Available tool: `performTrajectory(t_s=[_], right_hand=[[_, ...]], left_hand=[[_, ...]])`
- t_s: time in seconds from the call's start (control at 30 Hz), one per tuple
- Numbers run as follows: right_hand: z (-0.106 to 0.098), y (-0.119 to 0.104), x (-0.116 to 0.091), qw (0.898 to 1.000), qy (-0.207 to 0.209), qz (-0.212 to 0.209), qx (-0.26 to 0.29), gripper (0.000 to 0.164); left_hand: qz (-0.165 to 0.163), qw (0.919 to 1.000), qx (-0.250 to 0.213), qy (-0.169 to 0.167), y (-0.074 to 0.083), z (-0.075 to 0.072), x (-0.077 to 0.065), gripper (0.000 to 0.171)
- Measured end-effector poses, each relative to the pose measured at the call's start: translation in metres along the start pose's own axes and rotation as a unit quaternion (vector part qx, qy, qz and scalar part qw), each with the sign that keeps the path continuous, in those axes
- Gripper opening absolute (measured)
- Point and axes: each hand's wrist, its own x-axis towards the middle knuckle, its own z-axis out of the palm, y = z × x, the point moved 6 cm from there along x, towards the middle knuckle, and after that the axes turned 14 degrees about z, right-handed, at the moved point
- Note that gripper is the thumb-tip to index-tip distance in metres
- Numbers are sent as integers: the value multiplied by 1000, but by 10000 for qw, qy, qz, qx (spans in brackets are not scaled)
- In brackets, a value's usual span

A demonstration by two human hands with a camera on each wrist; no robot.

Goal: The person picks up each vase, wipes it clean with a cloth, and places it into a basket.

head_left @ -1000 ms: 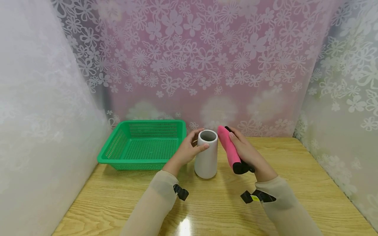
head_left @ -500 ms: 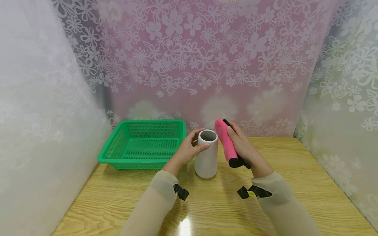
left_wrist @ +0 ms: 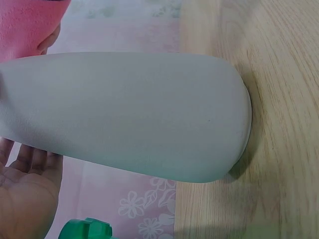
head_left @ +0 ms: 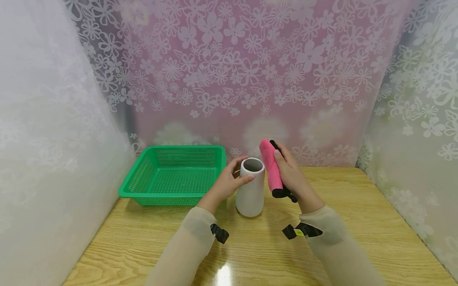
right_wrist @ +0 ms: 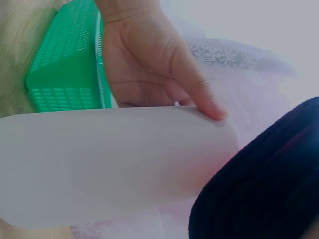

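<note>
White vase [head_left: 250, 198] steadied, pink-and-black bundle [head_left: 270, 167] held up beside it.

Our left hand [head_left: 227, 180] grips the vase, upright on the worktop [head_left: 358, 238], thumb at the front near its mouth, fingers curled round the back. Our right hand [head_left: 291, 172] holds the bundle at two o'clock from it, off the worktop; the thumb pinches it, the other fingers are mostly hidden. Whether bundle and vase touch we cannot tell. The green basket [head_left: 171, 195] sits between nine and ten o'clock. We judge the work partway along — both things are in hand, the bundle not yet set down.
</note>
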Motion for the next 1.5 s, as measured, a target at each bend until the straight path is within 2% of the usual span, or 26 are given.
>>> performTrajectory(t_s=[0.17,0.47,0.7,0.9,0.97,1.1,1.2,1.37,1.5], right_hand=[[5,5,5,9995,100,-245,151,55],[15,11,9,9972,276,-658,-223,54],[21,20,9,9975,319,-609,-154,54],[23,0,-7,9987,295,-402,-91,50],[23,5,-4,9987,333,-363,-126,50],[24,28,10,9986,385,-368,-69,51],[25,33,12,9985,367,-416,-7,52],[26,35,13,9985,349,-425,-30,52],[26,24,4,9989,304,-341,41,50]], left_hand=[[9,10000,27,-11,-1,1,1,73],[1,10000,14,3,-2,0,0,70],[-42,10000,3,18,-2,1,-1,69],[-24,10000,10,20,-1,1,0,71],[-10,10000,17,6,-1,1,0,72],[12,10000,25,24,-1,1,-1,73],[-1,10000,21,52,-1,1,-1,70],[-16,10000,-18,66,0,0,-2,70],[-1,10000,-62,63,1,0,-1,73]])
